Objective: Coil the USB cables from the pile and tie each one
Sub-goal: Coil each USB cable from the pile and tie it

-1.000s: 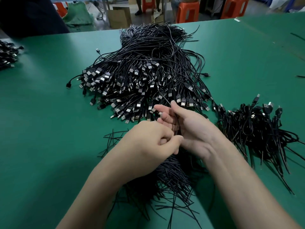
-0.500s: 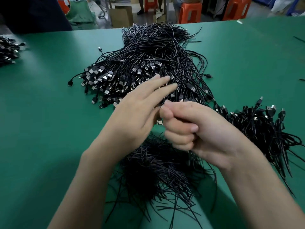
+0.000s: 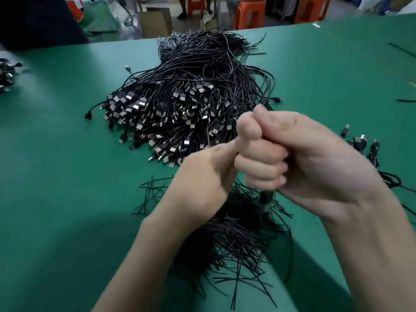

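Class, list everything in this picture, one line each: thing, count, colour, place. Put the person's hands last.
table: one, green, under everything
USB cable pile: one, black, table centre
twist ties: one loose heap, black, near edge
right cable heap: one, black, table's right side
left cable heap: one, black, far left edge
stools: two, orange, beyond table
held cable: one, black, centre, plug hanging down
right hand: one, gripping held cable
left hand: one, touching right hand
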